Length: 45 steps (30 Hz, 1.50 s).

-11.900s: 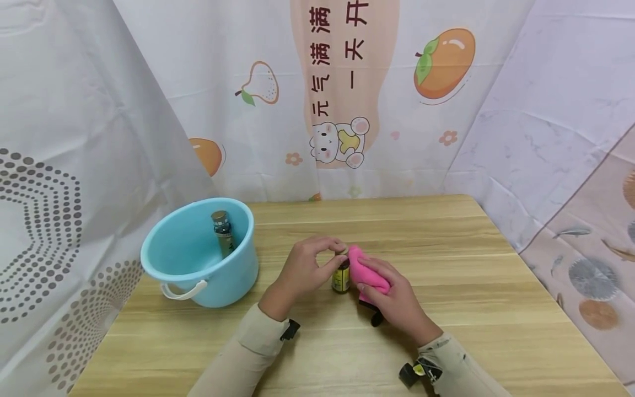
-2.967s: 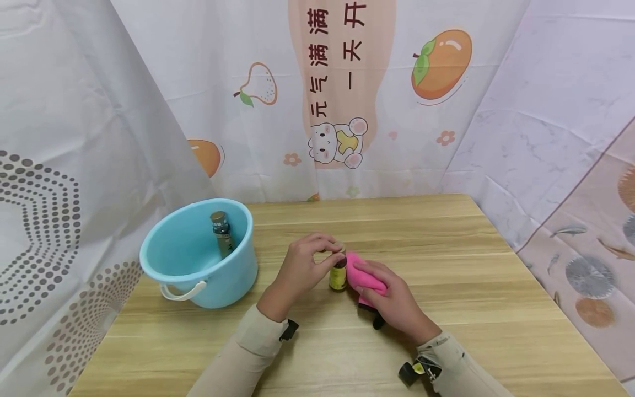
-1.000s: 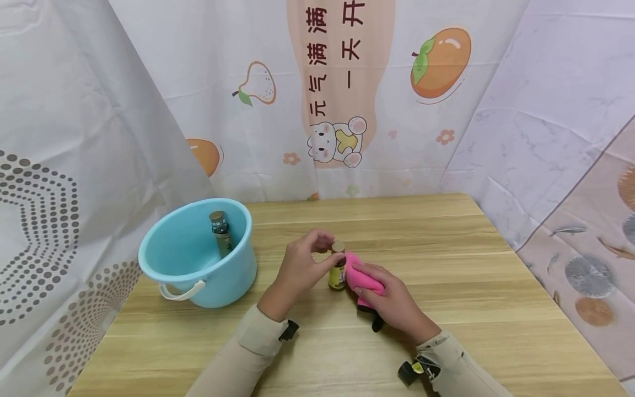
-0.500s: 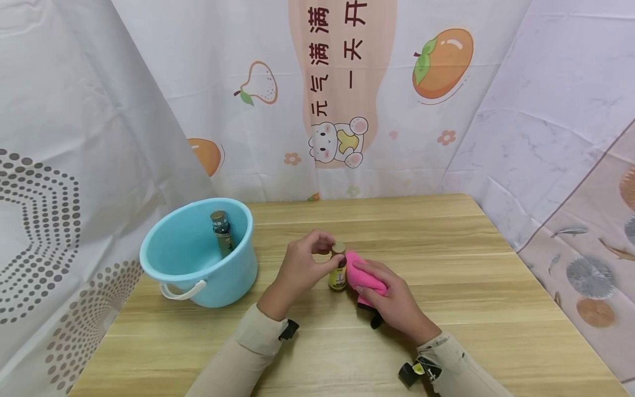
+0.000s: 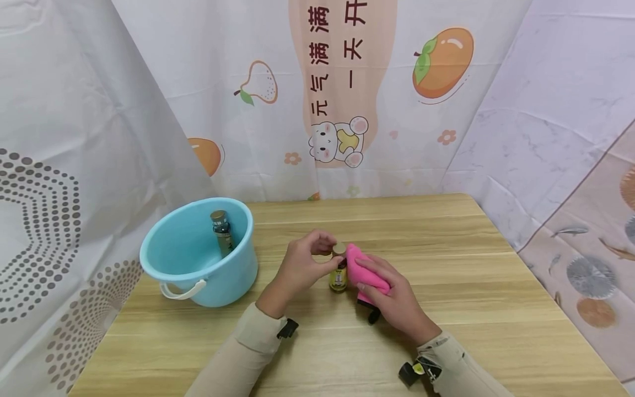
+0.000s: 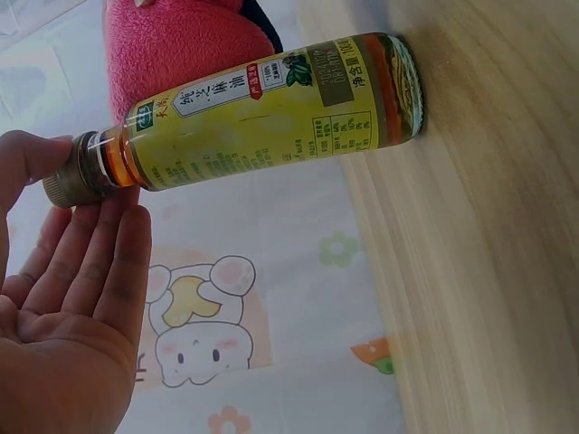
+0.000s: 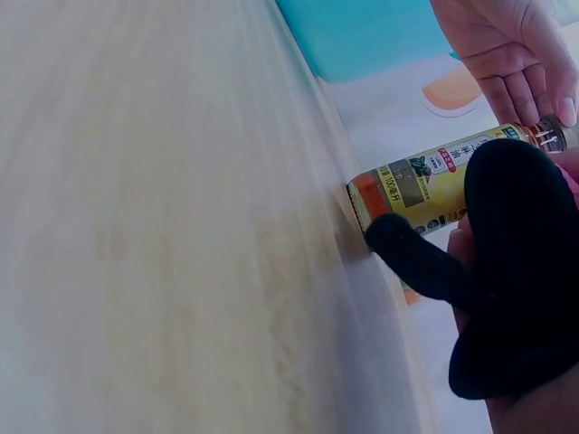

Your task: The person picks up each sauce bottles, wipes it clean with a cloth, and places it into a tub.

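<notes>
A small sesame oil bottle (image 6: pixel 253 113) with a yellow label and brown cap stands upright on the wooden table. My left hand (image 5: pixel 305 267) holds it by the cap (image 6: pixel 77 172), thumb on one side and fingers on the other. My right hand (image 5: pixel 397 300) grips a fuzzy pink plush-like item (image 5: pixel 364 273) against the bottle's right side. Black parts (image 7: pixel 534 235) hang from this item below the hand and hide much of that hand in the right wrist view.
Left of the hands stands a light blue bucket (image 5: pixel 230 284) with a white handle (image 5: pixel 183 292). Inside it, another dark bottle (image 5: pixel 223 234) with a brown cap leans on the wall. Printed curtains (image 5: pixel 278 138) hang behind and beside the wooden table (image 5: pixel 446 264).
The pink item in my right hand has shifted slightly up along the bottle in the last half second. The bottle's label has turned compared with the earlier frames. The bucket has stayed put.
</notes>
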Each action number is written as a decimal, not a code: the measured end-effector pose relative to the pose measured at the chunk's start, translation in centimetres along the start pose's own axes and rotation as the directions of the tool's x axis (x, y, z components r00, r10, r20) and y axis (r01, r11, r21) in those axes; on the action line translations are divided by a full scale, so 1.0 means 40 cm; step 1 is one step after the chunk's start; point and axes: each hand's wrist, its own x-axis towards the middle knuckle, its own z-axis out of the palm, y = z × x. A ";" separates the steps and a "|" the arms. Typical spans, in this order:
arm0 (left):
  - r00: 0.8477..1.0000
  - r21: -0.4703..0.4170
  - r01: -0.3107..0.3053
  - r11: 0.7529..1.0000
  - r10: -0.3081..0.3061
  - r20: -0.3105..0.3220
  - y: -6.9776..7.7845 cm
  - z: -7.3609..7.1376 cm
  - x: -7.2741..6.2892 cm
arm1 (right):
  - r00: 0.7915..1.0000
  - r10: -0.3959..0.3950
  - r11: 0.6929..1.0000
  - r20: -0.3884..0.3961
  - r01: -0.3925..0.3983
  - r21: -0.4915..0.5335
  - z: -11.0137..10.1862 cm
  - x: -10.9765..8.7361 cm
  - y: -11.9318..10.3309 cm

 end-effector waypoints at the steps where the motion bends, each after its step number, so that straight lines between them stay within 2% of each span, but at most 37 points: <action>1: 1.000 -0.006 0.011 1.000 -0.011 0.005 0.000 -0.002 0.000 | 1.000 0.004 1.000 0.005 -0.004 -0.002 0.000 0.000 0.001; 5: 0.999 -0.031 0.044 0.999 -0.043 0.019 -0.003 -0.006 -0.001 | 0.999 0.027 0.999 0.027 -0.027 -0.017 -0.001 0.001 0.002; 12: 0.998 -0.069 0.049 0.996 -0.047 0.031 -0.007 -0.007 0.002 | 0.997 0.054 0.997 0.047 -0.052 -0.055 -0.002 0.000 0.004; 22: 0.995 -0.105 0.091 0.990 -0.087 0.048 -0.008 -0.007 0.002 | 0.985 0.149 0.985 0.087 -0.140 -0.104 0.001 -0.004 0.007; 29: 0.996 -0.093 0.075 0.993 -0.070 0.051 -0.006 -0.011 0.002 | 0.976 0.191 0.976 0.101 -0.179 -0.121 0.001 -0.003 0.003; 32: 0.998 -0.069 0.058 0.996 -0.055 0.043 -0.003 -0.009 0.003 | 0.975 0.199 0.975 0.102 -0.186 -0.122 0.000 -0.002 0.001; 39: 0.996 -0.045 0.091 0.995 -0.091 -0.002 0.001 -0.004 0.004 | 0.973 0.207 0.973 0.099 -0.194 -0.123 0.000 -0.002 -0.001; 45: 0.993 -0.052 0.113 0.992 -0.114 -0.015 -0.001 -0.002 0.002 | 0.976 0.198 0.975 0.094 -0.186 -0.124 0.000 -0.003 -0.001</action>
